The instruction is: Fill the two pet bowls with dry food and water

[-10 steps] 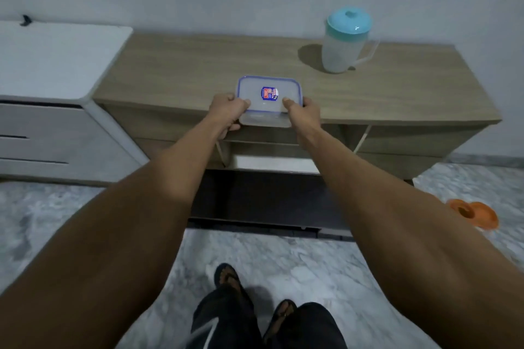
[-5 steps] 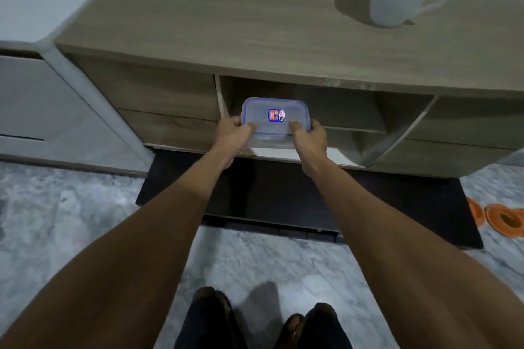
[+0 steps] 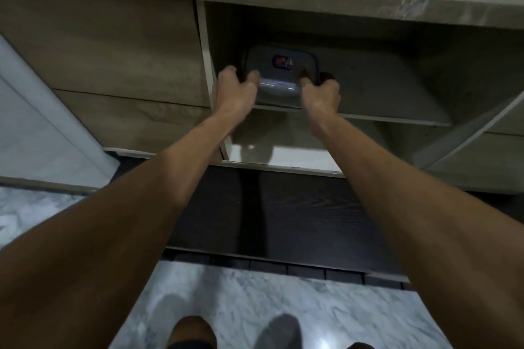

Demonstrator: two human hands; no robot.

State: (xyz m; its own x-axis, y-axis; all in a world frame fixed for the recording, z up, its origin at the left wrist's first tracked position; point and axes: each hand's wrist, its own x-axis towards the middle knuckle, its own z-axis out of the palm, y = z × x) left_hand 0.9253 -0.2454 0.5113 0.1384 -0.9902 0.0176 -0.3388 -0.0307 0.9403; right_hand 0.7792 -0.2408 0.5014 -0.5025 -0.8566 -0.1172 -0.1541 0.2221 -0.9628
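Food box [image 3: 280,71] sits on the upper shelf [image 3: 382,110] inside the cabinet, gripped at each end by left hand [image 3: 236,91] and right hand [image 3: 321,93], likely for level two-handed carrying.

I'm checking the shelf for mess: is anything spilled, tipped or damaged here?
Nothing stands out. The lidded container sits level on the upper shelf, lid on, held between the left hand and right hand. No spill shows.
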